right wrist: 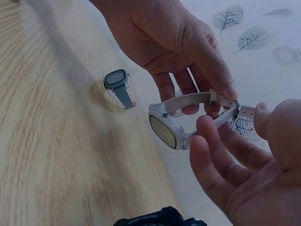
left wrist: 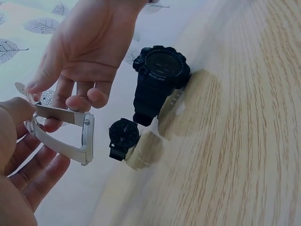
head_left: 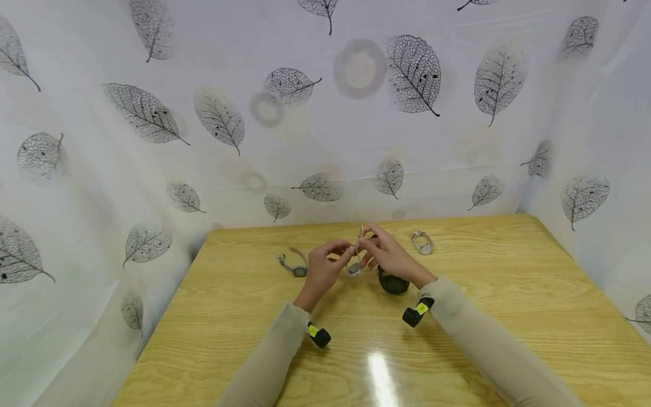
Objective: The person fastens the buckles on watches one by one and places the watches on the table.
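Observation:
Both hands hold a white wristwatch [head_left: 354, 269] above the table, its strap joined in a loop. My left hand [head_left: 324, 268] pinches the strap beside the metal buckle [right wrist: 236, 107]. Thumb and fingers of my right hand [head_left: 389, 255] grip the strap's holed free end [right wrist: 247, 111], which passes through the buckle. In the right wrist view the watch's rounded-square case [right wrist: 165, 128] hangs at the far end of the loop from the buckle. The left wrist view shows this case [left wrist: 88, 139] edge-on.
On the wooden table [head_left: 229, 350], a grey watch [head_left: 299, 271] lies left of the hands. A large black watch [left wrist: 162, 70] and a smaller black one [left wrist: 124, 134] stand near the right hand. Farther right lies a pale-strapped watch [head_left: 424, 244]. Leaf-patterned cloth [head_left: 325, 141] surrounds the table.

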Motion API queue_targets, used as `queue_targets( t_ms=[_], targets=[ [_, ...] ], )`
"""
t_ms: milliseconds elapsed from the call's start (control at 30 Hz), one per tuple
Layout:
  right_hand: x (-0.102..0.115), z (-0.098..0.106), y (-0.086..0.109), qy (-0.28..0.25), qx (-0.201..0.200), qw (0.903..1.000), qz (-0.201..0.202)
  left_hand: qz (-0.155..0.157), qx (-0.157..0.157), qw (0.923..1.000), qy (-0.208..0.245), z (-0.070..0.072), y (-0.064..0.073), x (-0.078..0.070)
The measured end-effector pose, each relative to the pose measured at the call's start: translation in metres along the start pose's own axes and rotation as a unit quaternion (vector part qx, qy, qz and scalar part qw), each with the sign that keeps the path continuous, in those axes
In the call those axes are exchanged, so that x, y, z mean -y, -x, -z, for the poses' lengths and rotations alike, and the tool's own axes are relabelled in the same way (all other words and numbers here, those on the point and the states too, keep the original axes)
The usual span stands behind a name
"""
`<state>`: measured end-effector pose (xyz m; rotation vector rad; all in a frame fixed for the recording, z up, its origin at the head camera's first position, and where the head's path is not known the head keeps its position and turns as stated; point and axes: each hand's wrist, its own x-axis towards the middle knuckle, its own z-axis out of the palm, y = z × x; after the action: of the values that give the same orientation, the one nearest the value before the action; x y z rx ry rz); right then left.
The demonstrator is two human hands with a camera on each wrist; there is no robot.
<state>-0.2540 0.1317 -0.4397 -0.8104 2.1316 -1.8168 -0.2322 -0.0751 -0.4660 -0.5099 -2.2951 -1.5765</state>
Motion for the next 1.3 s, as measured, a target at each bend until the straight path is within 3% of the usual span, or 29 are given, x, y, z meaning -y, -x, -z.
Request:
queue_targets(
  t_ms=[233,533,900,1300],
  targets=[
    [-0.0034,-0.0041,0.0002,0.007,-0.032,0.9988,0.036,0.012,-0.010,0.9998,0.013,-0.0003,0.0020,-0.0005],
    [-0.0032,-0.0071,0.0010,0.021,-0.062,0.9972,0.036,-0.005,-0.041,0.9965,0.072,-0.0017,0.0046,-0.0023],
    [0.0002,-0.0035,-0.0007,0.035,-0.057,0.9972,0.034,-0.042,-0.036,0.9969,0.056,-0.0009,0.0022,-0.0039],
    [0.0002,-0.0006,-0.0019,0.044,-0.050,0.9971,0.038,-0.041,-0.025,0.9983,0.035,-0.0007,0.0022,-0.0070]
  ],
)
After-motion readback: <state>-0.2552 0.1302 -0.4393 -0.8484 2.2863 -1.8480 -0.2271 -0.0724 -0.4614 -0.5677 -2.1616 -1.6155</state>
